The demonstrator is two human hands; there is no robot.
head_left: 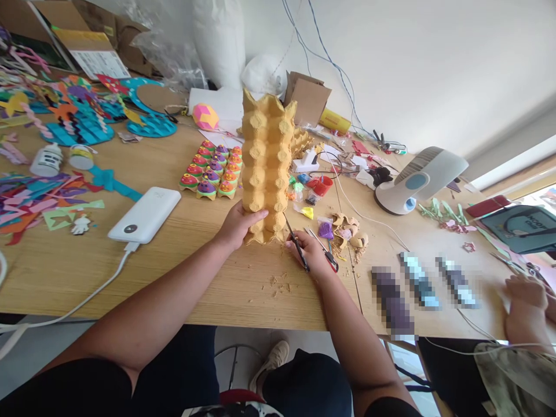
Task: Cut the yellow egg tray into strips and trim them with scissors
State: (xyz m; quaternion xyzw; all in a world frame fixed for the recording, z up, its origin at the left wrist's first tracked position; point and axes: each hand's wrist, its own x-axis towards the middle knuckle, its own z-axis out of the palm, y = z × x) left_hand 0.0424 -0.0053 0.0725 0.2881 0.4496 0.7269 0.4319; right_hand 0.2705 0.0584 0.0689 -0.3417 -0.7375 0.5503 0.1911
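Note:
A yellow egg carton piece (267, 168) stands upright above the table, its rows of bumps facing me. My left hand (237, 225) grips its lower left edge, the thumb across the front. My right hand (310, 255) is closed around a dark, thin-bladed tool (297, 243) whose tip reaches the carton's lower right edge. Behind the right hand lies a red and black cutter (330, 259). Small yellow crumbs (280, 285) are scattered on the wood below the carton. Cut carton cups (347, 229) lie to the right.
Painted egg cups (212, 169) and a white power bank (145, 215) sit left of the carton. A white fan (417, 180) stands at the right. Coloured paper pieces (41, 194) cover the far left. Another person's hand (526, 295) rests at the right edge.

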